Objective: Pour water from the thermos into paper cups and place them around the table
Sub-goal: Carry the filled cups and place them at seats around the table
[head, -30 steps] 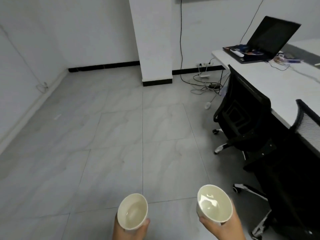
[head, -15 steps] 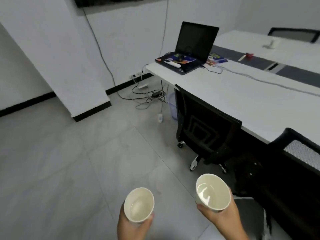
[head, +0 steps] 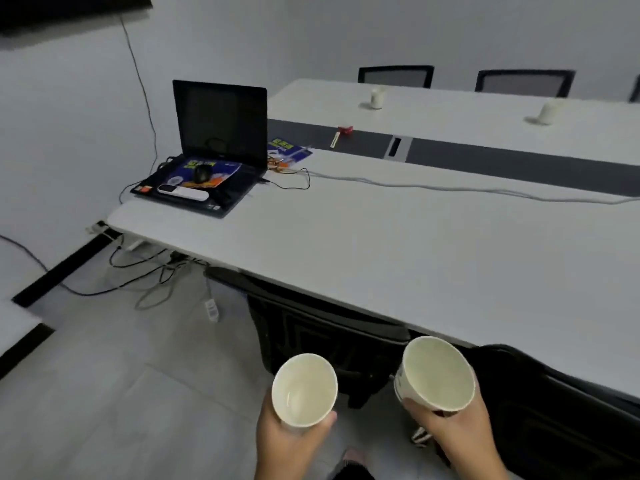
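My left hand (head: 289, 445) grips a white paper cup (head: 304, 390) from below, held upright over the floor. My right hand (head: 457, 434) grips a second paper cup (head: 437, 374), slightly higher and close to the near edge of the long white table (head: 398, 244). Both cups look to hold a little water. Two more paper cups stand on the far side of the table, one (head: 376, 97) in front of a chair and another (head: 548, 112) further right. No thermos is in view.
An open black laptop (head: 214, 147) with a mouse, remote and leaflet sits at the table's left end. A grey cable (head: 450, 188) runs along the tabletop. Black office chairs (head: 325, 337) are tucked under the near edge; cables (head: 149, 275) lie on the floor.
My view has swung right and moved closer to the table, which now fills the frame. Both hands still carry their cups, now nearer the table edge.
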Demonstrator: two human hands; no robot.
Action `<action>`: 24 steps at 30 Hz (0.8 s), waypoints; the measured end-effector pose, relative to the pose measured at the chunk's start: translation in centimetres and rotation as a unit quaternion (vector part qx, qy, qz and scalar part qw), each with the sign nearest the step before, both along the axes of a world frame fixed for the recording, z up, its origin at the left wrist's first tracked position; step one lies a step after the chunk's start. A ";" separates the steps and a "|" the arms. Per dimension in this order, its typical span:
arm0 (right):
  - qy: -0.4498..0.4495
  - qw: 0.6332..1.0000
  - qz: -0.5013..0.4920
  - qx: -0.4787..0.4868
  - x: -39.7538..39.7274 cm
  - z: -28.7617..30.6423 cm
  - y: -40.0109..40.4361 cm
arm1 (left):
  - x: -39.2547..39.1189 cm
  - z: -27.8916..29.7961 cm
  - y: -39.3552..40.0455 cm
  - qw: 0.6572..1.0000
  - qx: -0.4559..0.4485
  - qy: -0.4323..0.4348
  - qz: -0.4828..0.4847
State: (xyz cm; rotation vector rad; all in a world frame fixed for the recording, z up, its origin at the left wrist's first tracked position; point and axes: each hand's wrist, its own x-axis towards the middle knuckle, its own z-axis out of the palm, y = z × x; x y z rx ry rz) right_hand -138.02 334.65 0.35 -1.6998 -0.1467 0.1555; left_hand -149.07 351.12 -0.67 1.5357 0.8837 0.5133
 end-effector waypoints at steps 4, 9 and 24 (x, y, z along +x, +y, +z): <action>-0.007 0.999 -0.042 0.014 7.2 1.5 2.8 | 8.8 2.1 4.1 0.998 0.002 -0.055 -0.023; 0.017 0.994 -0.102 0.026 13.8 3.2 6.7 | 19.3 4.4 9.3 0.990 0.044 -0.077 -0.107; 0.065 0.959 -0.270 -0.049 24.7 -2.6 12.2 | 45.2 -5.7 19.3 0.988 -0.001 0.009 -0.155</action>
